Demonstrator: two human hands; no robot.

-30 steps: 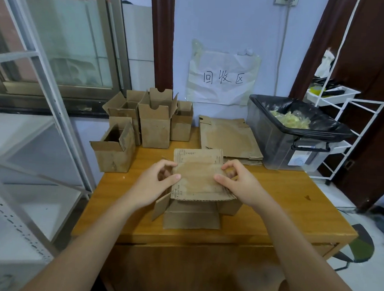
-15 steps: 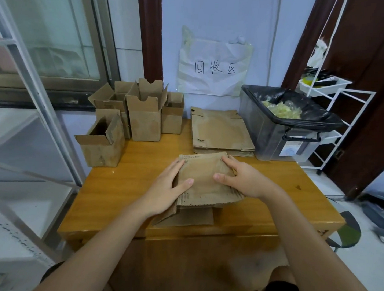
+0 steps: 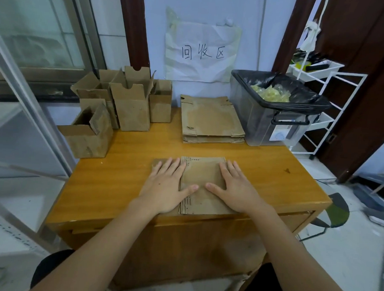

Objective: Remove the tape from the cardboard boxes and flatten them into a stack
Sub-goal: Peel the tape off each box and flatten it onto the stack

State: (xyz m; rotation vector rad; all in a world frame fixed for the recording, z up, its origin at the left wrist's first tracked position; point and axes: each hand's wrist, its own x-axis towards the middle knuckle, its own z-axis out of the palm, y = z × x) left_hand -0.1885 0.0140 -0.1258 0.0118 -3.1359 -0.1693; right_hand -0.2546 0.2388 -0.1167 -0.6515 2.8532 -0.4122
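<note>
A flattened cardboard box (image 3: 201, 178) lies on the wooden table (image 3: 123, 182) near its front edge. My left hand (image 3: 166, 186) presses flat on the box's left side with straight fingers. On the right side my right hand (image 3: 235, 189) presses down the same way, thumbs pointing at each other. A stack of flattened boxes (image 3: 211, 119) lies at the back of the table. Several upright open cardboard boxes (image 3: 131, 103) stand at the back left, with one more box (image 3: 88, 134) nearer the left edge.
A grey bin lined with a black bag (image 3: 274, 109) holds crumpled tape at the back right. A white wire rack (image 3: 320, 102) stands right of the table. A metal shelf frame (image 3: 27, 107) stands on the left. A paper sign (image 3: 201, 51) hangs on the wall.
The box was half folded with its flaps up; it now lies flat. Both hands went from holding its edges to pressing on it with flat palms.
</note>
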